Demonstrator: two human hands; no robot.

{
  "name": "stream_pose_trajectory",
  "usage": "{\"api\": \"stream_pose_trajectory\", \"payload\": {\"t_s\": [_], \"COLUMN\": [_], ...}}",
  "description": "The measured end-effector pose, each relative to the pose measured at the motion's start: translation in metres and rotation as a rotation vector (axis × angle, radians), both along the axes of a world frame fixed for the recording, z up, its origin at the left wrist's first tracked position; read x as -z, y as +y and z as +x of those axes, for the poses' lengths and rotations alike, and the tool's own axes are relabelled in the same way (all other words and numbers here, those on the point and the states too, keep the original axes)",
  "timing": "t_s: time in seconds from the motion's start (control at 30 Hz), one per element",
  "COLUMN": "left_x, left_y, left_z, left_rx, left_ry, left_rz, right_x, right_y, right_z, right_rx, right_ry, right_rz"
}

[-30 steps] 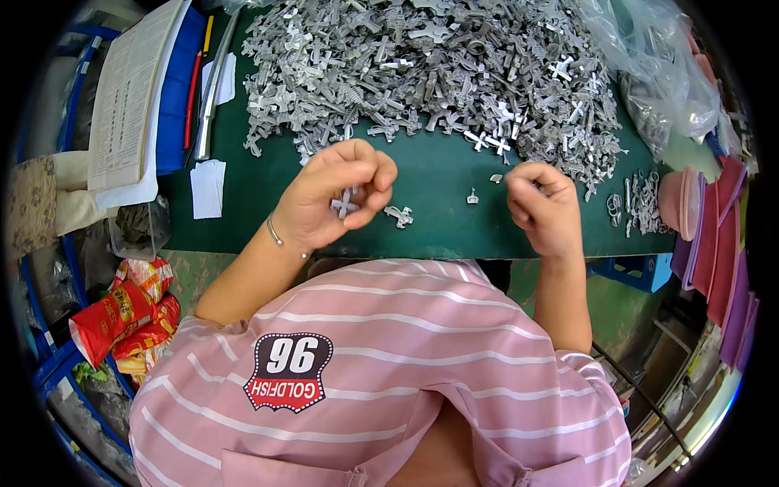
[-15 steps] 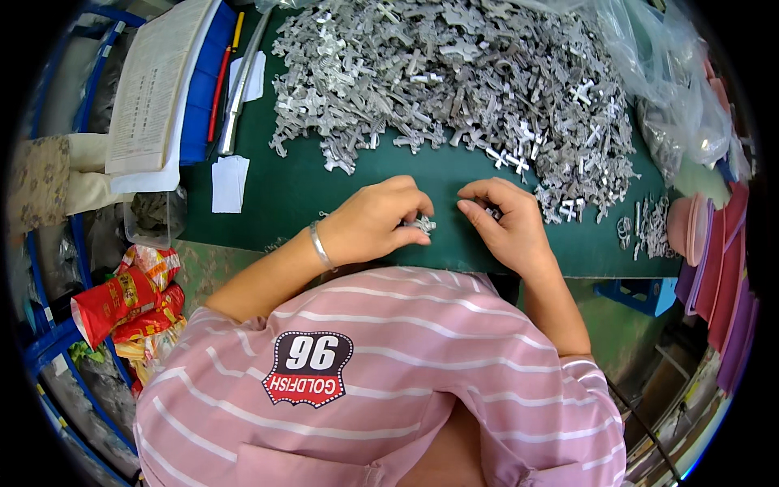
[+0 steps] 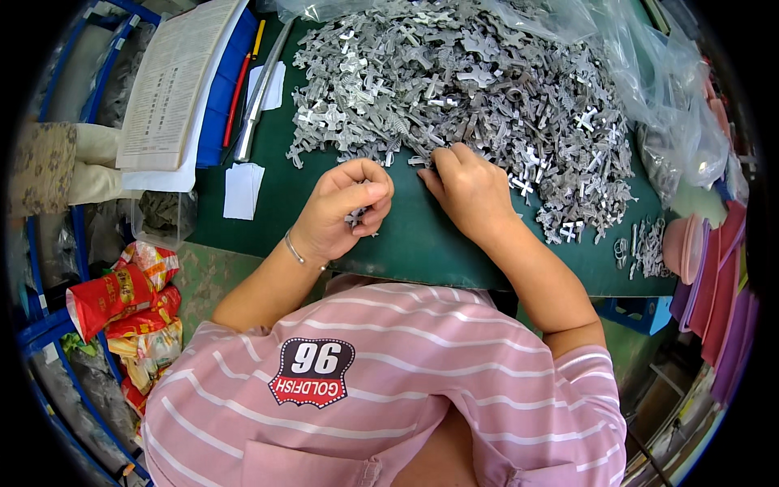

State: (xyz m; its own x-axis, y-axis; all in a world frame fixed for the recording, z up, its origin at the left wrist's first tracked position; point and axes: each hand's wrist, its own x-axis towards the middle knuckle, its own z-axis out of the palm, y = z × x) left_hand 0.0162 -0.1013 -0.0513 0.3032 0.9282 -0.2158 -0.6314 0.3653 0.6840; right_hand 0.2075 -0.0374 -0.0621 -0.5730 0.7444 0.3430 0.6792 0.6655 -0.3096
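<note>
A broad heap of small silver-grey metal pieces (image 3: 487,97), many of them cross-shaped, covers the far part of the dark green table (image 3: 406,247). My left hand (image 3: 337,199), palm turned up and inward, curls its fingers around several small metal pieces (image 3: 355,217), which show between thumb and fingers. At the heap's near edge is my right hand (image 3: 475,195), back upward, its thumb and bent fingers touching the pieces there. Whatever is between its fingertips is hidden by the hand.
Left on the table lie white paper slips (image 3: 243,191), a long metal tool (image 3: 258,101), a red pen (image 3: 236,97) and a blue tray (image 3: 221,97) under printed sheets. Clear plastic bags (image 3: 673,122) sit at right, near a small cluster of metal pieces (image 3: 647,250).
My right hand has moved forward and left to the heap's edge. My left hand has drawn back left and turned its palm up, still around small metal pieces.
</note>
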Motion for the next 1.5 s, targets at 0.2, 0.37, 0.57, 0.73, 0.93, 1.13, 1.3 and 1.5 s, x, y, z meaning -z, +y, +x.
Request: {"api": "stream_pose_trajectory", "payload": {"t_s": [0.2, 0.37, 0.57, 0.73, 0.93, 1.13, 1.3, 1.5], "left_x": [-0.001, 0.012, 0.01, 0.013, 0.013, -0.011, 0.002, -0.005], "left_y": [0.003, 0.018, 0.033, 0.031, 0.029, 0.022, 0.02, 0.03], "left_z": [0.002, 0.006, 0.024, 0.019, 0.012, 0.011, -0.001, -0.01], "left_rx": [-0.051, -0.185, -0.21, -0.211, -0.285, -0.112, 0.059, 0.057], "left_ry": [0.377, 1.09, 1.624, 1.634, 1.053, 0.372, -0.146, -0.034], "left_rz": [0.019, 0.612, 0.832, 0.83, 0.45, -0.217, -0.241, -0.157], "right_x": [0.002, 0.0, -0.004, 0.001, -0.003, 0.003, 0.007, -0.003], "right_y": [0.001, -0.004, -0.014, -0.007, -0.015, -0.01, 0.0, 0.01], "right_z": [0.009, 0.032, 0.017, 0.018, 0.017, 0.027, 0.048, 0.049], "right_rx": [-0.007, 0.031, 0.032, 0.013, -0.017, -0.017, -0.139, 0.162], "right_ry": [0.131, 0.218, 0.095, 0.058, 0.103, 0.309, 1.128, 0.833], "right_rz": [-0.071, -0.322, -0.267, -0.415, -0.392, -0.592, -1.227, -0.967]}}
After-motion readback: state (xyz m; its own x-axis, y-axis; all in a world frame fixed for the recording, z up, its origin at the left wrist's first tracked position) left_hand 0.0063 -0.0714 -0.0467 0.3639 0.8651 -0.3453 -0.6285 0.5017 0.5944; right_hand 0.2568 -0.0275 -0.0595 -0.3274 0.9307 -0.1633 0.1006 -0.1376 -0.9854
